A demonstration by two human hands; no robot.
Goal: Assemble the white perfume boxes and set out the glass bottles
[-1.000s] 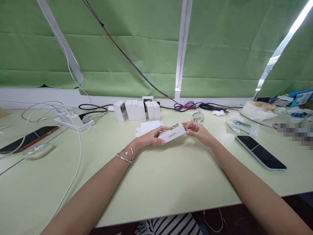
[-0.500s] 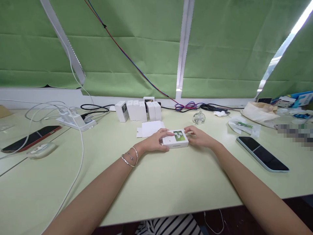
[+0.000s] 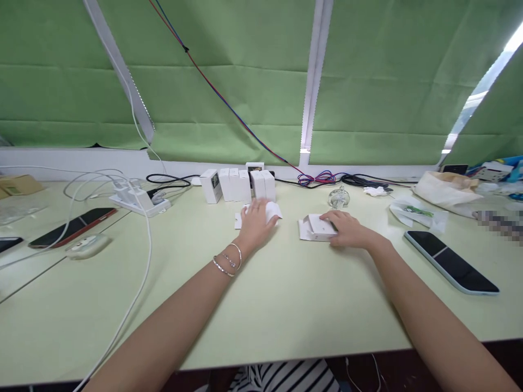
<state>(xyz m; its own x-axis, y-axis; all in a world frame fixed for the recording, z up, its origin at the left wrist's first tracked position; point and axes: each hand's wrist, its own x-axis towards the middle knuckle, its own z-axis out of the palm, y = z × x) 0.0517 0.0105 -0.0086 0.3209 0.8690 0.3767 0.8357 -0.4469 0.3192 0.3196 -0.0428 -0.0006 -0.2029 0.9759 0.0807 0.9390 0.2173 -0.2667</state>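
My right hand grips a small white box by its right end, thumb at the near side and fingers over the top. The box lies on the table with flaps standing out at its left end. Over a flat piece of white card reaches my left hand, fingers stretched out and partly covering it. Whether the fingertips press on the card I cannot tell. Just behind the card, several white boxes stand upright in a row.
A clear glass object stands behind the right hand. To the right lie a phone, a white wrapper and a cloth bag. Leftward are a power strip, a red-edged phone, a mouse and white cables.
My left hand has let go of the box and moved left and back over the card. The right hand has taken hold of the box and moved it right; its left-end flaps now show open.
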